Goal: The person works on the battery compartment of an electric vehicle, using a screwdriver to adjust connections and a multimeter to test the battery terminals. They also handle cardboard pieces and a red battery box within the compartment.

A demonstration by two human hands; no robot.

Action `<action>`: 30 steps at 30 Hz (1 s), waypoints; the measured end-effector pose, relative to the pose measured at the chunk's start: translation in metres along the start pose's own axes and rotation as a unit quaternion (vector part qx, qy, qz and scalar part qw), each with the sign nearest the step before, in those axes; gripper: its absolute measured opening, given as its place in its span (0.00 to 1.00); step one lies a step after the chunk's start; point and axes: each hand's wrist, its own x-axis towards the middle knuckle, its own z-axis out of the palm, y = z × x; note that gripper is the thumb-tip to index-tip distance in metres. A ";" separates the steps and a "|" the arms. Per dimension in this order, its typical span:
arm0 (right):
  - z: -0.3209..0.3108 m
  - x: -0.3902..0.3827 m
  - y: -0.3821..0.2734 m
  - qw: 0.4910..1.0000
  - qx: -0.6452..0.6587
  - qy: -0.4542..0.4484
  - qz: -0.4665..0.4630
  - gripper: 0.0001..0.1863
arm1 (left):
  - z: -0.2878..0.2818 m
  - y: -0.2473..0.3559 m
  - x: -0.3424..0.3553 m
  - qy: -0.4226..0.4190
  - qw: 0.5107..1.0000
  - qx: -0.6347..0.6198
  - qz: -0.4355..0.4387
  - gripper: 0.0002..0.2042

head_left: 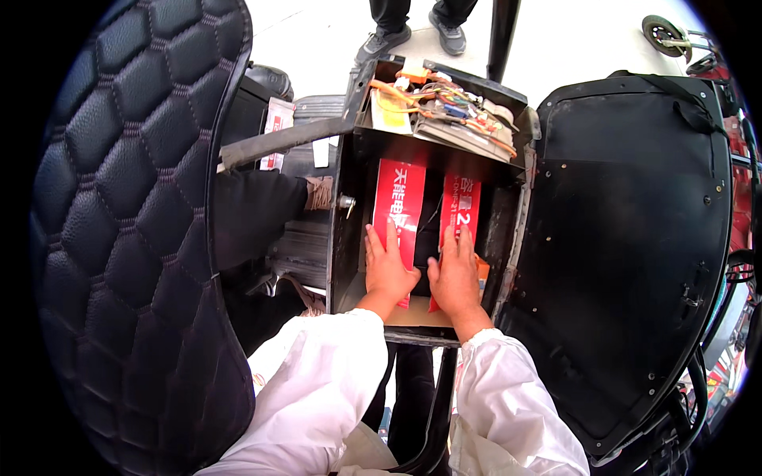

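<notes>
Two batteries with red labelled faces stand side by side in a black metal compartment (343,274). My left hand (387,271) lies with outstretched fingers on the near part of the left battery (401,190). On the right battery (461,186) rest the extended fingers of my right hand (453,278). A dark gap with a thin cable runs between the two batteries. Neither hand is wrapped round anything. Brown cardboard (429,319) shows along the near end of the compartment, and a small orange patch (482,270) sits beside my right fingers.
Bundled coloured wires (464,111) fill a tray at the compartment's far end. A black quilted seat (135,238) rises at left; a black panel (619,254) lies at right. A metal bar (286,143) juts leftward. Another person's shoes (385,41) stand beyond.
</notes>
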 end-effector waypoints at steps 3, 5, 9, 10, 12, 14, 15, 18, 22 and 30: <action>0.000 -0.006 -0.022 0.995 0.085 0.043 -0.038 0.21 | -0.009 -0.024 -0.007 0.028 0.993 -0.113 0.003 0.51; 0.013 -0.014 -0.032 0.990 0.139 0.029 -0.012 0.15 | -0.012 -0.038 -0.009 -0.041 0.985 -0.165 -0.041 0.49; 0.028 -0.020 -0.023 0.879 0.283 -0.322 0.207 0.19 | -0.037 -0.038 -0.001 -0.179 0.939 -0.272 -0.112 0.44; 0.028 -0.021 -0.021 0.744 0.437 -0.396 0.315 0.20 | -0.041 -0.040 0.001 -0.216 0.915 -0.317 -0.122 0.43; 0.029 -0.022 -0.035 0.724 0.432 -0.457 0.283 0.18 | -0.039 -0.055 0.000 -0.187 0.923 -0.314 -0.116 0.41; 0.036 -0.026 -0.041 0.758 0.383 -0.493 0.188 0.18 | -0.032 -0.055 0.005 -0.180 0.933 -0.288 -0.116 0.40; 0.037 -0.031 -0.047 0.815 0.341 -0.448 0.138 0.17 | -0.031 -0.054 0.007 -0.194 0.939 -0.260 -0.117 0.40; 0.018 -0.031 -0.060 0.931 0.166 -0.322 0.049 0.15 | -0.031 -0.055 0.006 -0.178 0.967 -0.166 -0.079 0.39; -0.005 -0.027 -0.035 0.995 0.044 0.084 0.018 0.29 | -0.043 -0.032 -0.017 -0.082 0.993 -0.081 0.032 0.39; 0.020 -0.011 0.026 0.977 -0.127 -0.174 0.000 0.41 | -0.021 -0.021 -0.002 -0.105 0.967 0.170 0.157 0.36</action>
